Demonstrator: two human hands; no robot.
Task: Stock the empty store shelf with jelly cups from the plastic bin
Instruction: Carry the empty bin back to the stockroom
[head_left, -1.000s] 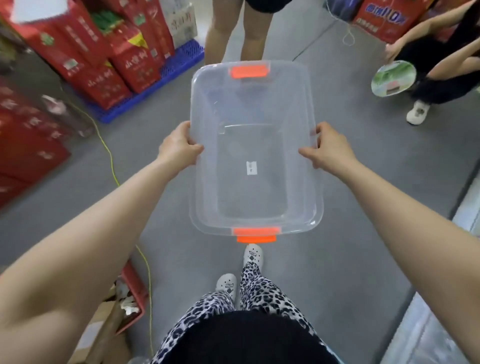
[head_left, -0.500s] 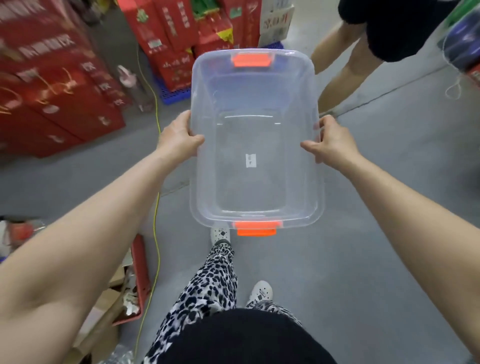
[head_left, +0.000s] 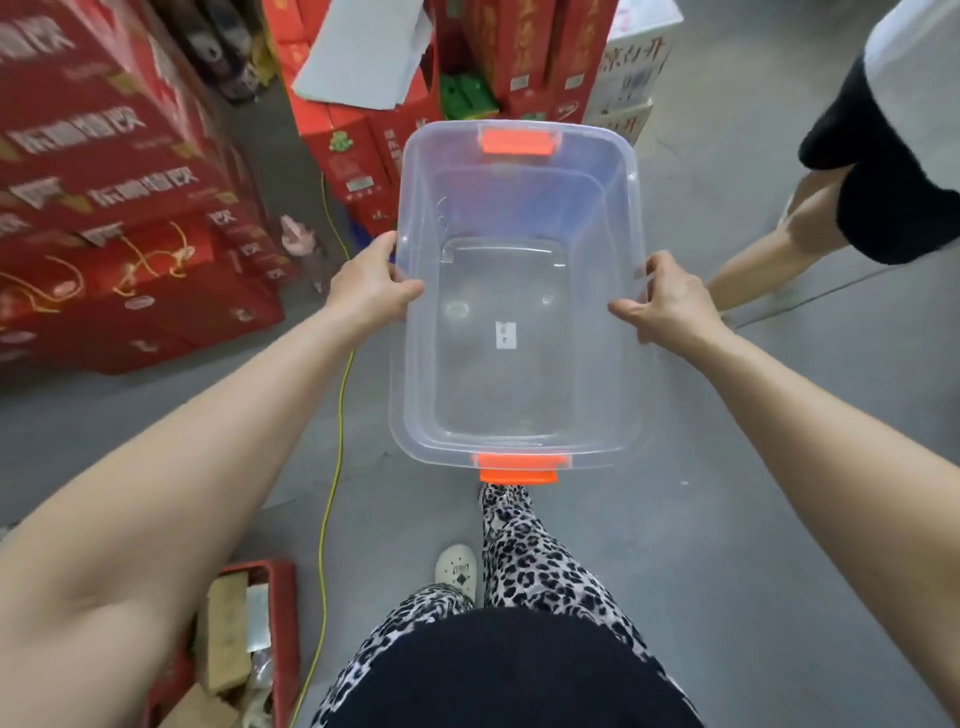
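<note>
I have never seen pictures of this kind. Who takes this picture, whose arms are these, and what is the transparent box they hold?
There is no machine here. The camera sits on a person's head and looks forward and down, so both arms are that person's own. The left hand and the right hand each grip one long side of a clear plastic bin with orange latches at both ends. It is held above the grey floor; on its bottom I see only a small white sticker, no jelly cups. Below are the wearer's leopard-print trousers. Red cartons stand on the left, a yellow cable runs over the floor, and another person's legs show on the right.
</note>
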